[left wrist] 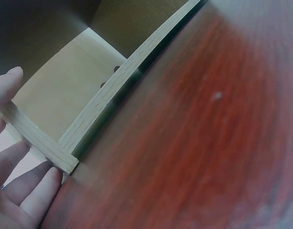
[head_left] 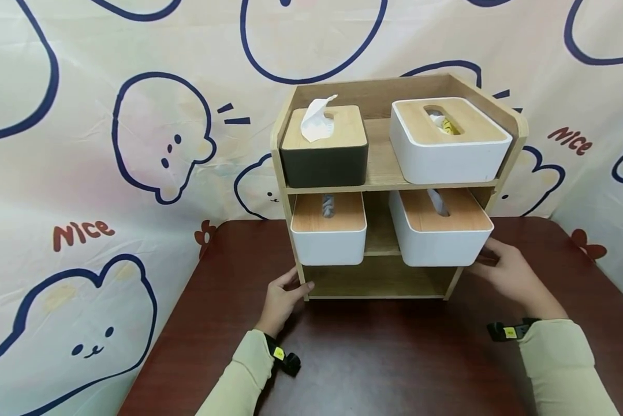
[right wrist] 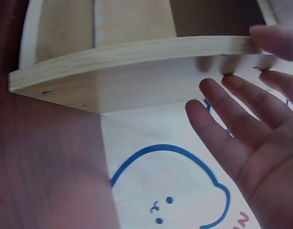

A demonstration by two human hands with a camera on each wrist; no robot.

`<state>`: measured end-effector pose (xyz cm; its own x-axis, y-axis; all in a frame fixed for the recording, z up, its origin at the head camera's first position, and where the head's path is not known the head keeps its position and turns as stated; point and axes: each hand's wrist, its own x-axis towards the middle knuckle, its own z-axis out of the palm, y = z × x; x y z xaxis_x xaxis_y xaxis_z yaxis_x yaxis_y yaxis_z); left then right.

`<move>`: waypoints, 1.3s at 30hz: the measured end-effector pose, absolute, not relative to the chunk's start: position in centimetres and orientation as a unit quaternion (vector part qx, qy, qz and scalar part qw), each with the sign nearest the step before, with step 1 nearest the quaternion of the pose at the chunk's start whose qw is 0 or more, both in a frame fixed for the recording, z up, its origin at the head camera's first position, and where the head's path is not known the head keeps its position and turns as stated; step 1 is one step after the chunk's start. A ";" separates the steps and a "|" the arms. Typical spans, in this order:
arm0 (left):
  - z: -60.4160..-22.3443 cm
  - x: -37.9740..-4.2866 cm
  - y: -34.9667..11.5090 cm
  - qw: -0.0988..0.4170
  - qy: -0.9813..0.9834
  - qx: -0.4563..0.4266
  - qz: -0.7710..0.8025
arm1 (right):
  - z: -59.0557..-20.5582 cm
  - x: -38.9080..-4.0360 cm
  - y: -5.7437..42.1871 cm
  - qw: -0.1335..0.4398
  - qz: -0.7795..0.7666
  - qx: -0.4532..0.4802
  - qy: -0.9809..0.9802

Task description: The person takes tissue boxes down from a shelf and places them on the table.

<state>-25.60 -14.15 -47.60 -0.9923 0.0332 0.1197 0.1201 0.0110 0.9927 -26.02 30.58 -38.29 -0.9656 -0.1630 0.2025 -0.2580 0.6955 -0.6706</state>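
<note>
A wooden desktop shelf (head_left: 381, 283) stands on the table with tissue boxes on two levels. My left hand (head_left: 282, 300) grips its lower left side panel (left wrist: 39, 143), thumb on the inner side and fingers outside. At the right side panel (right wrist: 141, 78), my right hand (head_left: 516, 277) has its fingers extended along the outer face. The right thumb (right wrist: 275, 42) lies by the front edge; one or more fingertips appear to touch the panel. On top sit a black tissue box (head_left: 324, 167) and a white one (head_left: 451, 162). Below, two white tissue boxes (head_left: 328, 248) (head_left: 446, 249) jut forward.
The dark red-brown table (head_left: 379, 358) extends in front of the shelf and to both sides. Behind it hangs a pale cloth (head_left: 160, 52) printed with blue cartoon outlines. A white tissue (head_left: 317, 121) sticks up from the black box.
</note>
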 end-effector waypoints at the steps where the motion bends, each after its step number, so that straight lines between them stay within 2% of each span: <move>1: -47.6 -25.6 -14.2 0.031 -0.712 -0.054 -0.700 | -38.1 -26.0 30.6 0.069 0.369 0.119 -0.919; 9: -47.5 -25.6 -14.2 0.027 -0.711 -0.061 -0.700 | -36.1 -25.5 30.7 0.145 0.350 0.102 -0.920; 15: -47.5 -25.7 -14.0 0.030 -0.709 -0.064 -0.701 | -34.5 -25.3 30.5 0.233 0.366 0.069 -0.898; 22: -47.4 -25.5 -14.1 0.030 -0.725 -0.048 -0.687 | -32.3 -25.5 30.2 0.330 0.393 0.080 -0.854; 34: -47.2 -25.6 -14.0 0.021 -0.713 -0.059 -0.698 | -28.6 -25.3 30.2 0.362 0.397 0.064 -0.841; 39: -47.4 -25.6 -14.2 0.017 -0.710 -0.059 -0.702 | -27.7 -25.3 30.0 0.380 0.399 0.085 -0.830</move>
<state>-25.64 -14.16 -47.36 -0.9924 0.0596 0.1080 0.1087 0.0080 0.9940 -25.31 30.03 -27.69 -0.6971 0.1620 0.6984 -0.4438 0.6676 -0.5978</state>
